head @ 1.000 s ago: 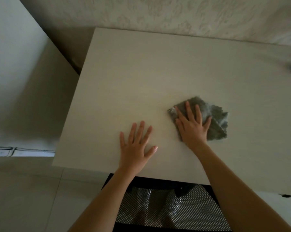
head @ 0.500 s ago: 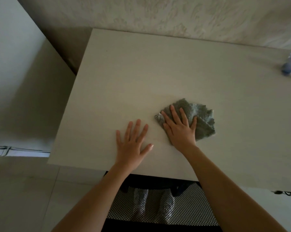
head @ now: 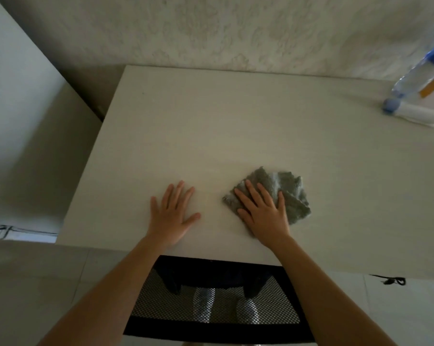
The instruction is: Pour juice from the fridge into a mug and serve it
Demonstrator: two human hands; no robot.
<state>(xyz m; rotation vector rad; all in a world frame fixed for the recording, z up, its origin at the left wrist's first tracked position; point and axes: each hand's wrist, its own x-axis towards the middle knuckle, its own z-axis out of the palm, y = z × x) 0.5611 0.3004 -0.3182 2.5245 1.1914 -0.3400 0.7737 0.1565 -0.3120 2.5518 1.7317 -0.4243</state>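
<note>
Hands lie flat on the pale desk (head: 235, 126), both near its front edge. The left hand (head: 172, 217) rests palm down on the bare surface, fingers straight and spread, its grip fully open and holding nothing. The right hand (head: 262, 213) presses a crumpled grey cloth (head: 290, 193) against the desk with straight fingers, its grip likewise open, laid over the cloth's near-left part rather than curled round it. The two hands are near each other but apart. At the far right edge, well apart from the hands, stand a clear plastic bottle (head: 420, 73) with a blue cap and a white bottle (head: 410, 112) just beside it, both blurred. No juice or mug shows. A black mesh chair (head: 211, 313) sits under the front edge.
</note>
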